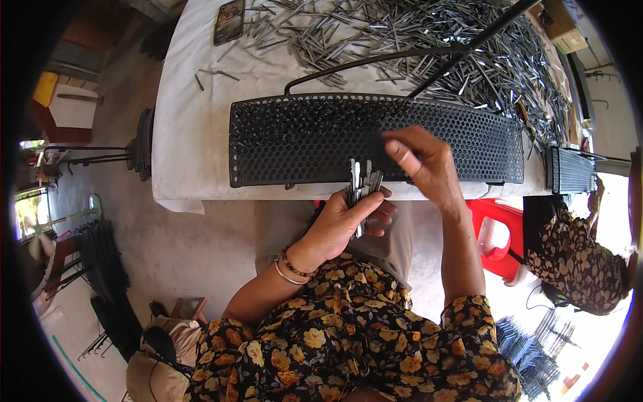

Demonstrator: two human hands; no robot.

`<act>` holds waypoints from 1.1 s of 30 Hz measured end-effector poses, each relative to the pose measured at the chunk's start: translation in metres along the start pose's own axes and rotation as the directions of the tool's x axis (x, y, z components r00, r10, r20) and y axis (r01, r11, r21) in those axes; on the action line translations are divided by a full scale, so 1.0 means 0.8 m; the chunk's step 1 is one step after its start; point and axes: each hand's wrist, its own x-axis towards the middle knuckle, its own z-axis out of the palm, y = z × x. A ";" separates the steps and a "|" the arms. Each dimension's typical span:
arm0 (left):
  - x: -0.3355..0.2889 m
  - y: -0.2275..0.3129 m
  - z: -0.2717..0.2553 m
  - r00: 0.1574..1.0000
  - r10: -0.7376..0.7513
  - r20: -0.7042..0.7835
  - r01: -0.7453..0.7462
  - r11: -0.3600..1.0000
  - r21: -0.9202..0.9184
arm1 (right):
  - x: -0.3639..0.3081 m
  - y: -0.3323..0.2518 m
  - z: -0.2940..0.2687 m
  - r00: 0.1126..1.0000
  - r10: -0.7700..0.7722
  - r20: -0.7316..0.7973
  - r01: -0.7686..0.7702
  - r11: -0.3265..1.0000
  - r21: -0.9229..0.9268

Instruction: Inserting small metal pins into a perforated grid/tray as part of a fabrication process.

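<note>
1. The slim, shiny grey metal strips (365,182) stand in a loose bundle in the left hand (338,224), just off the near edge of the white-cloth-covered worktop (191,144); its thumb and fingers wrap round them, with the upper ends fanned out.

2. The right hand (432,171) is over the middle of the long black perforated tray (462,144), its thumb and forefinger tips close together, pointing left; whether they pinch a strip I cannot tell.

3. The tray lies along the worktop's near edge. Dark pieces crowd its holes at the left end and along part of the far edge; the right end shows bare holes.

4. More strips form a dense heap (502,74) toward the worktop's far right corner, behind the tray.

5. The step in hand looks like setting strips into holes. I would keep the bundle close to the tray, ease out one strip at a time, and hold it upright near its top.

6. Working outward from the filled patch should keep the fingers from knocking seated pieces; a light grip also suits thin edges on bare skin.
</note>
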 end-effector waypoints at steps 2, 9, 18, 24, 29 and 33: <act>0.003 -0.001 0.001 0.999 0.043 0.021 -0.044 0.998 0.052 | -0.008 0.001 0.007 0.995 0.037 0.091 -0.049 0.990 0.136; 0.001 -0.005 -0.008 0.996 0.049 0.080 -0.065 0.975 0.211 | -0.013 -0.004 0.011 0.969 0.124 0.213 -0.157 0.977 0.144; 0.003 -0.006 -0.006 0.996 0.035 0.088 -0.049 0.985 0.167 | 0.011 -0.001 -0.007 0.925 0.021 -0.379 -0.018 1.000 0.013; 0.012 -0.015 -0.011 1.000 -0.027 0.000 0.027 0.999 0.021 | 0.038 0.031 0.010 0.858 -0.278 -0.431 0.167 0.946 -0.278; 0.008 -0.011 -0.013 1.000 -0.013 -0.002 0.013 0.995 0.099 | 0.035 0.030 0.018 0.850 -0.435 -0.298 0.240 0.822 -0.516; 0.007 -0.010 -0.012 0.997 0.073 0.027 -0.077 0.976 0.203 | 0.023 0.000 0.015 0.952 -0.242 -0.187 0.206 0.960 -0.191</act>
